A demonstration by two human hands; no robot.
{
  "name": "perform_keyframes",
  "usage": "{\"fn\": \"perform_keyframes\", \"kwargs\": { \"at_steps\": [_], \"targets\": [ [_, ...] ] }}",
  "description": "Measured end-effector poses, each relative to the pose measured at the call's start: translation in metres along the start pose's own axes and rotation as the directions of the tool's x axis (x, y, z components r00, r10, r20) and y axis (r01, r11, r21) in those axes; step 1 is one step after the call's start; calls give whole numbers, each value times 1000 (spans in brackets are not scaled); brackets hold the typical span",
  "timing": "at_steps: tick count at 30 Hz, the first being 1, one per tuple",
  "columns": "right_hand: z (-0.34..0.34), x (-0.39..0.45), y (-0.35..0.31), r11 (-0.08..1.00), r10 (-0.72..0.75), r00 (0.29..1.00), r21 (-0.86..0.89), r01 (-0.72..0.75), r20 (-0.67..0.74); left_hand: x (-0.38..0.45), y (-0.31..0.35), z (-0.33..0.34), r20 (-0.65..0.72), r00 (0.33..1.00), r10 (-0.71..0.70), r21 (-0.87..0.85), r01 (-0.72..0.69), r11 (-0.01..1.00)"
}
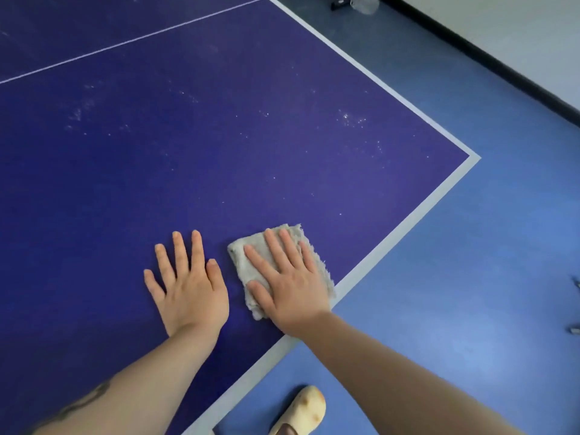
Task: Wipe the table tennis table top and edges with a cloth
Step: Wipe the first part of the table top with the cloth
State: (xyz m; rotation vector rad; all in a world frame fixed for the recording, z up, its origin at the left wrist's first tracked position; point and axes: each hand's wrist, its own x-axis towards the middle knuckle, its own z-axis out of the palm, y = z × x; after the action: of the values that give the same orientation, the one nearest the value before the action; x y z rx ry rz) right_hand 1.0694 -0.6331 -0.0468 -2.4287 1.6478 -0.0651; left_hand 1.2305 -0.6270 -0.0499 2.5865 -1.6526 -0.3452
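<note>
Frayed grey cloth (276, 265), folded into a thick pad, lies flat on the dark blue table top (219, 136) close to its near right corner, just inside the pale border line (405, 227) that runs along the table's edge. The right hand (287, 287) lies palm down on top of the cloth with its fingers straight and slightly spread, pressing rather than gripping; the cloth shows beyond the fingertips and on both sides of the hand, so the hand covers its middle and near part. The left hand (188, 287) rests flat and bare on the table just beside the cloth, fingers straight and apart, holding nothing and not touching the cloth; it seems to steady the body. White specks and dusty smears (351, 119) are scattered over the blue surface farther from the person, well apart from the cloth, so most of this corner looks unwiped. To wipe well, the right hand should probably keep even, flat pressure so the pad does not bunch or unfold, push outward in overlapping strokes toward the specks, then follow the pale border round the corner (472, 157). Sliding too near the edge could tip the cloth off onto the blue floor (455, 293). A pale slipper (303, 409) shows on the floor below the table's edge.
</note>
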Motion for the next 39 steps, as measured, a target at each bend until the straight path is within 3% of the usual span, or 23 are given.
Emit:
{"fn": "perform_keyframes", "kwargs": {
  "at_steps": [1,3,5,7,10,13,15,17,19,21,22,23,25,28,31,33,36,39],
  "targets": [
    [-6,17,18,1000,-6,1000,-19,7,21,1,1,-1,-2,1000,-3,5,3,1000],
    [-18,37,65,984,169,983,-63,-164,74,1,1,-1,-7,1000,-10,2,10,1000],
    [-24,29,109,896,441,897,-77,-438,29,0,2,0,-16,1000,-10,4,10,1000],
    [-20,-1,124,829,556,827,-10,-559,-83,-1,2,0,-21,1000,-11,10,11,1000],
    [-3,-39,80,895,441,874,25,-446,-205,0,3,0,-33,999,0,29,1,1000],
    [5,-26,28,990,141,986,21,-140,-90,0,2,1,-21,1000,2,21,-1,1000],
    [-2,10,26,1000,-19,999,2,19,-35,0,1,1,-17,1000,-8,3,8,1000],
    [-14,44,57,998,34,999,-59,-32,35,-1,2,2,-29,1000,3,-12,-3,1000],
    [-25,53,104,948,308,950,-106,-301,55,0,2,2,-31,999,10,-14,-11,1000],
    [-28,28,134,851,522,852,-44,-524,-51,-1,1,1,-21,1000,7,-9,-7,1000],
    [-26,9,134,832,552,827,13,-554,-110,-2,2,1,-20,1000,8,-11,-8,1000],
    [-20,-9,124,837,546,826,44,-545,-144,-2,3,1,-25,1000,9,-15,-10,1000],
    [-7,-36,79,901,433,890,30,-433,-146,-1,3,1,-35,999,1,-45,-3,999],
    [4,-19,12,995,96,994,-27,-98,-56,3,-1,2,-52,998,-32,-145,24,989],
    [-2,46,-3,991,-105,994,-76,107,27,-1,-3,1,-68,998,-1,-174,-10,985],
    [-9,80,17,998,4,999,-57,-1,51,9,-11,-2,-56,998,28,-184,-37,982],
    [-14,73,50,949,316,949,-32,-315,20,35,-42,-8,-38,998,46,-154,-51,987],
    [-8,35,26,942,324,944,-77,-328,-60,57,-63,-15,-27,999,30,-87,-33,996]
  ]
}}
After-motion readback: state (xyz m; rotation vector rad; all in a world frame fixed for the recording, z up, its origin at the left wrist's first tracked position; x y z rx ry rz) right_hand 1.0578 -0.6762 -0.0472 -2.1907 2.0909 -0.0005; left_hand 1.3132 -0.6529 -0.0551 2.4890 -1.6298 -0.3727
